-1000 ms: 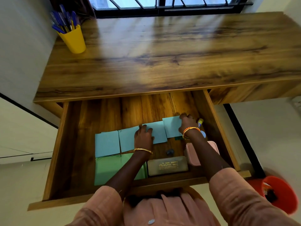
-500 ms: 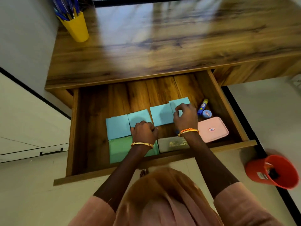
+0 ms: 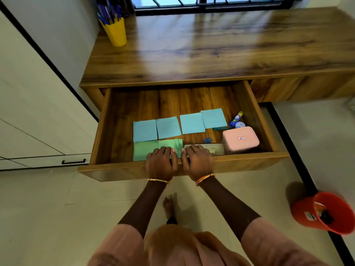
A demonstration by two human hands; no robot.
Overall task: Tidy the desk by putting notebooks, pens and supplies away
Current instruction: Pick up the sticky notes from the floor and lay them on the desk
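Head view: your left hand (image 3: 161, 163) and right hand (image 3: 197, 162) sit side by side on the front edge of the open drawer (image 3: 251, 104), thumbs nearly touching. On both hands the fingers curl over that front edge and grip it, fingertips dipping just inside.

Taking the drawer's front edge as the landmark: right behind your left fingers lie the green notebooks (image 3: 148, 151), flat on the drawer floor and partly covered by your knuckles. Right behind your right fingers lies a grey pencil box (image 3: 213, 149), flat and lengthwise along the edge. To the right of it, near the front-right corner, stands a pink case (image 3: 240, 140) with a small label on its lid.

Farther back from the front edge, 4 blue notebooks (image 3: 169, 127) form a row, the 2 on the right set a little deeper than the 2 on the left. Between that row and the pencil box sits a small blue round thing (image 3: 207, 140); you cannot tell what it is. Behind the pink case lie a glue stick (image 3: 235, 119) with a yellow cap, tilted toward the right wall, and a small round blue tin (image 3: 240, 124) just beside it.

Well behind the edge, on the desk top (image 3: 211, 50) at its back-left corner, a yellow cup (image 3: 115, 32) holds blue pens (image 3: 108, 13).

On the floor, right of the drawer, stands a red bucket (image 3: 326, 213).
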